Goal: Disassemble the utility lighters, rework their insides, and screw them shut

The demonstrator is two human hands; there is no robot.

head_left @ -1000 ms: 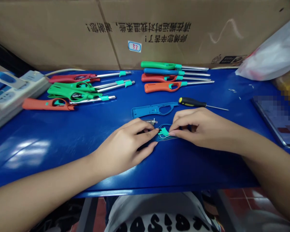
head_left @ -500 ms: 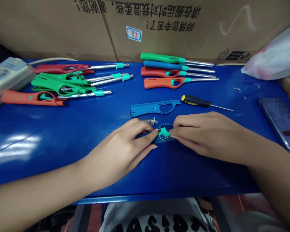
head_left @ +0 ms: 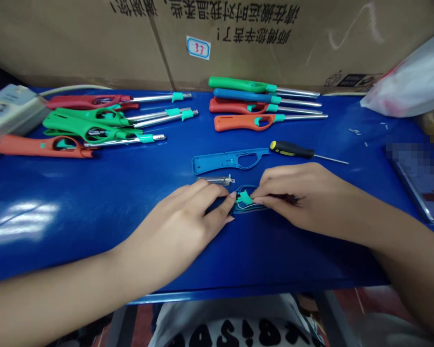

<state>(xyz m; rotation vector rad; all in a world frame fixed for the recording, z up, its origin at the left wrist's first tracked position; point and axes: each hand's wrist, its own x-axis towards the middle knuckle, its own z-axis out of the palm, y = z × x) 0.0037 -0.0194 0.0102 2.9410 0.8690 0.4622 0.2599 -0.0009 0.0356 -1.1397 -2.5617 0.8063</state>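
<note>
A blue lighter half-shell [head_left: 251, 209] lies on the table between my hands, with a teal trigger [head_left: 245, 197] and a thin pale wire inside. My left hand [head_left: 186, 219] covers its left part, fingertips closed at the small parts beside the trigger. At the trigger's right side, my right hand [head_left: 305, 195] pinches with thumb and forefinger; its fingers hide the shell's right end. Just beyond my left fingers rests a clear fuel tank [head_left: 217, 180] with a metal tip. The other blue half-shell [head_left: 217, 163], open side up, lies behind it.
A black-and-yellow screwdriver [head_left: 292, 149] lies right of the rear half-shell. Several assembled lighters [head_left: 242, 123] sit at the back, and several partly opened green lighters [head_left: 94, 130] at left. A phone [head_left: 415, 178], plastic bag [head_left: 408, 82] and power strip [head_left: 18, 113] flank them; a cardboard box [head_left: 94, 48] stands behind.
My right fingers have shifted slightly, with thumb and forefinger now more visible at the trigger. My left hand has moved slightly down, uncovering more of the fuel tank. The view has tilted a little.
</note>
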